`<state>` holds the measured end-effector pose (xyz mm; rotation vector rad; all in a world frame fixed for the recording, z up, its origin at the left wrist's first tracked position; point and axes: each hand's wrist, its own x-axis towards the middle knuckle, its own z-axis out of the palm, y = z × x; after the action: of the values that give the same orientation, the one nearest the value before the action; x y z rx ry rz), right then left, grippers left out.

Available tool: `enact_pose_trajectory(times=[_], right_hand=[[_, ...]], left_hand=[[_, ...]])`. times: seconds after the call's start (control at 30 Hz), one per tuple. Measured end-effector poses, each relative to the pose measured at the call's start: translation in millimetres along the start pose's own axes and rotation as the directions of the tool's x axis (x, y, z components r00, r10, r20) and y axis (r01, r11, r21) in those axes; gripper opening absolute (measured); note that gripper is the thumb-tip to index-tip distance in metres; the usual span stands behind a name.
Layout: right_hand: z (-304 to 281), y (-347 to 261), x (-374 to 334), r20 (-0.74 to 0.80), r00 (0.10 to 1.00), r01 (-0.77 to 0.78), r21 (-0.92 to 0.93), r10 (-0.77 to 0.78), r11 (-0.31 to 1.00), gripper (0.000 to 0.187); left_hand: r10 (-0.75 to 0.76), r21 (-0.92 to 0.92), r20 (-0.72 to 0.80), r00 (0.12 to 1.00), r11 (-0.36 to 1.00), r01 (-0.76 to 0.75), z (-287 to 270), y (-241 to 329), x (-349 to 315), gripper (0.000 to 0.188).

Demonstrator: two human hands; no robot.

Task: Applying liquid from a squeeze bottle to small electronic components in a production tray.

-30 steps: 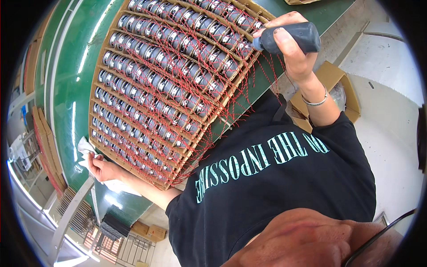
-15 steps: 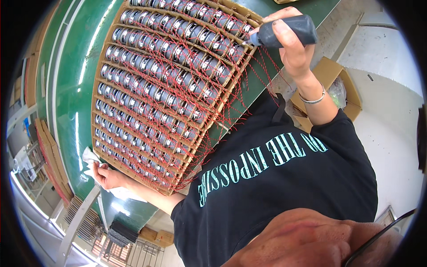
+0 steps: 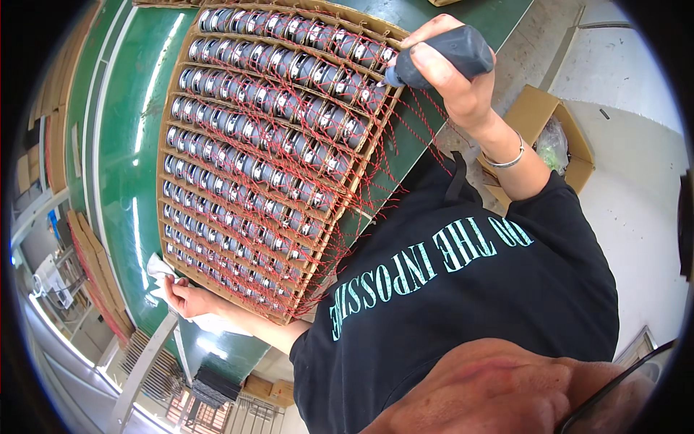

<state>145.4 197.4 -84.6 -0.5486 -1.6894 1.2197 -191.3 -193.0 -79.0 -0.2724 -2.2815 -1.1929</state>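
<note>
Both hands busy: my right hand [image 3: 463, 87] grips the dark tool [image 3: 441, 56], tip steady at the tray's [image 3: 170, 181] corner cell; my left hand [image 3: 184, 296] clasps a white cloth [image 3: 160, 269].

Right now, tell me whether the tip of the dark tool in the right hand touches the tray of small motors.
Cannot tell. In the head view the tool tip lies over the cardboard tray corner, contact unclear.
</note>
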Motion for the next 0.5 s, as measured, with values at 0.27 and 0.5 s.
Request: enact_pose_trajectory(times=[0.27,0.5], right_hand=[[1.8,-2.5,-0.4,0.009,1.0,-0.019,0.082,0.018,0.996,0.016],[5.8,-6.7,-0.9,-0.043,0.999,-0.014,0.136,0.02,0.991,0.01]], left_hand=[[0.003,-0.001,-0.004,1.0,1.0,-0.003,1.5,2.9,-2.1,0.019],[0.02,-0.003,-0.005,1.0,1.0,-0.02,-1.0,0.3,-2.3,0.019]])
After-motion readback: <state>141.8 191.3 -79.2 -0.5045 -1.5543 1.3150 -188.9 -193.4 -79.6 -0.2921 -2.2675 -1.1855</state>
